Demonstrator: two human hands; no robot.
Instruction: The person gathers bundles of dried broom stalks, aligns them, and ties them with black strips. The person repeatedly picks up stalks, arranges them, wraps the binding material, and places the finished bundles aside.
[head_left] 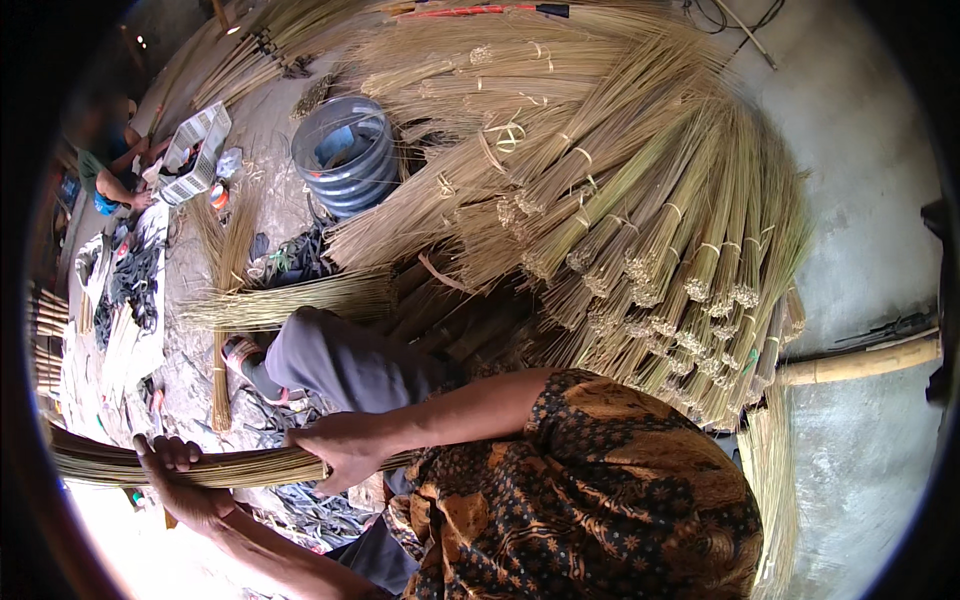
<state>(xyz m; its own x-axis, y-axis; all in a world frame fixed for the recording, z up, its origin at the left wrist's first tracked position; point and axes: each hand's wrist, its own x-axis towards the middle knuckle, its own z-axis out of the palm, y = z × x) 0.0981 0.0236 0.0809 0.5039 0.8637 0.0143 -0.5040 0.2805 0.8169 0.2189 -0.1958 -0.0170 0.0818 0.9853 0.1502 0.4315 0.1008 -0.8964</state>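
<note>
Down in the lower left of the frame, the person's left hand [192, 490] is curled around a long bundle of thin stalks [255, 467], fingers over its top. Just beside it, toward the middle, the right hand [345, 450] is wrapped around the same bundle, which runs out to the left edge. Dark scrap strips [310, 510] litter the ground below. Above the hands, near the raised, trousered knee [320, 345], a greenish sheaf [290, 302] lies across an upright-looking one [221, 385]. Tied grass bundles [640, 220] pile from top centre to the right. A grey ribbed tub [350, 185] sits upper centre; upper left, a co-worker [100, 170] is beside a white plastic crate [205, 125].
</note>
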